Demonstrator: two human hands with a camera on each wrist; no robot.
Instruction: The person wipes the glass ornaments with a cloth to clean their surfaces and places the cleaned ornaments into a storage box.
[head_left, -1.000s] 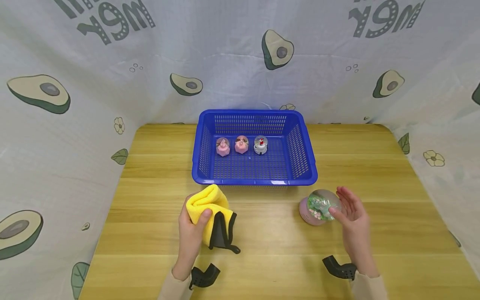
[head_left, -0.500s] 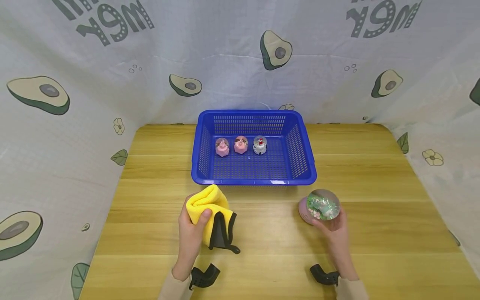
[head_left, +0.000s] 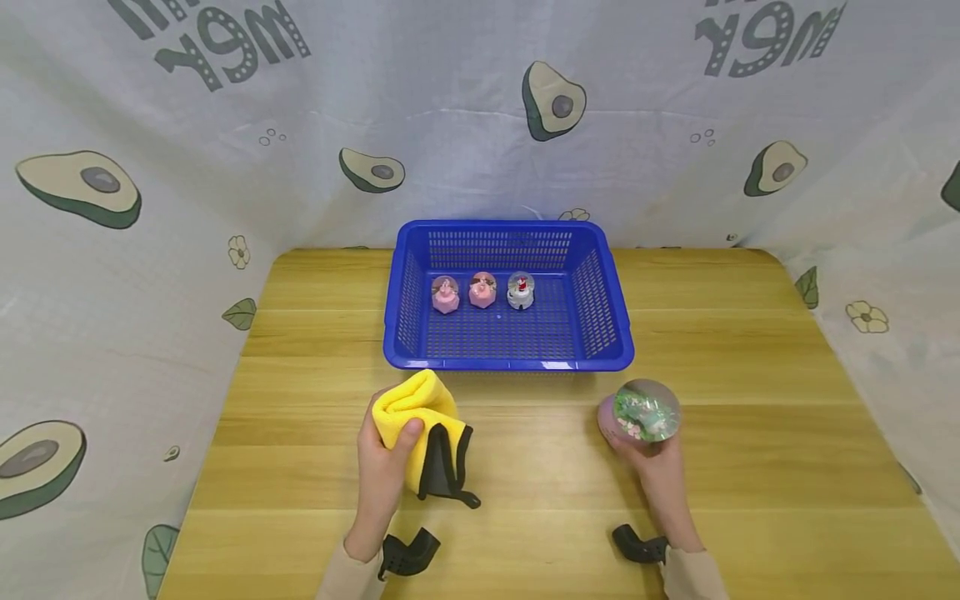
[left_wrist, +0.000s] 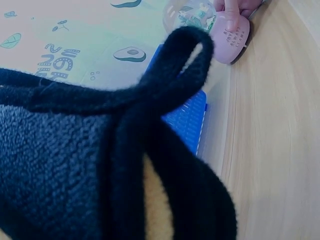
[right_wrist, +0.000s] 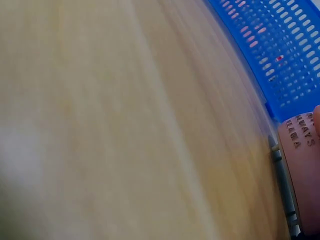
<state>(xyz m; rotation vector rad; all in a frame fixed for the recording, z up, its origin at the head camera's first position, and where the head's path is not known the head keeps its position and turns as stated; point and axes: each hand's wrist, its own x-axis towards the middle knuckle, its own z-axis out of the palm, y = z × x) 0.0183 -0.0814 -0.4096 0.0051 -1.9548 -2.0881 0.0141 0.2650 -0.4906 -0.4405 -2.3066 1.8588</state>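
My left hand (head_left: 381,471) grips a folded yellow towel (head_left: 420,408) with black trim and a hanging loop, the thumb across its front. In the left wrist view the towel's dark side and black loop (left_wrist: 187,60) fill much of the picture. My right hand (head_left: 663,479) holds a large snow globe (head_left: 647,410) by its pink base, with green leaves and pale flowers inside the clear dome. The left wrist view shows the thumb (left_wrist: 231,17) pressed on that lettered base (left_wrist: 229,42). Whether the base touches the table cannot be told.
A blue plastic basket (head_left: 510,364) stands at the back of the wooden table (head_left: 540,500). Inside it sit three small snow globes in a row: two pink (head_left: 446,296) and one white (head_left: 521,292) with a red figure. An avocado-printed curtain (head_left: 465,100) hangs behind.
My right hand has moved left and down from the globe's dome to its pink base and now grips it. The left hand and towel have stayed still.
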